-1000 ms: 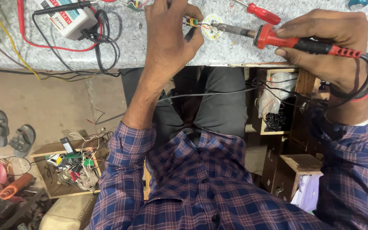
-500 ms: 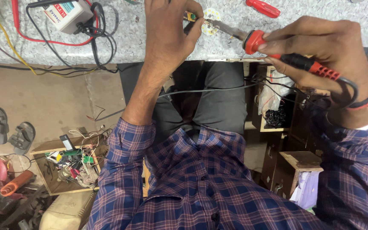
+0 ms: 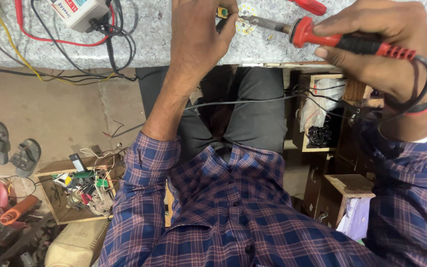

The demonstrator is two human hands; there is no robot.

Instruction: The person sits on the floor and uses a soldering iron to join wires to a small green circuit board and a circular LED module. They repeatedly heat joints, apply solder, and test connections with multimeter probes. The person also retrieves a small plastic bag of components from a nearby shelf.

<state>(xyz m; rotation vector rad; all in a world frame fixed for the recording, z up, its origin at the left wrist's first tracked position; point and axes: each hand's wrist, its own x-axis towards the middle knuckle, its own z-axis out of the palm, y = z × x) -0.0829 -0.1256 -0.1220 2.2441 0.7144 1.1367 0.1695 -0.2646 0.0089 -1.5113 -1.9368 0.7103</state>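
Note:
My right hand (image 3: 381,47) grips a soldering iron (image 3: 322,37) by its red and black handle, the metal tip lying over a small round white circuit board (image 3: 245,22) on the grey speckled bench (image 3: 164,47). My left hand (image 3: 198,34) rests on the bench beside that board, its fingers pinched on a small yellow and green part (image 3: 222,12). What the fingers hold beyond that is hidden. The iron's black cord loops around my right wrist.
A white box-shaped device (image 3: 77,12) with red, black and yellow wires sits at the bench's far left. A red-handled tool (image 3: 310,6) lies behind the iron. On the floor: sandals (image 3: 11,148), a wooden tray of parts (image 3: 80,190), wooden boxes (image 3: 322,118) at right.
The view has shifted slightly, so the bench sits higher in the frame. My right hand has tilted the iron a little, keeping the tip at the round board. The left hand stays in place.

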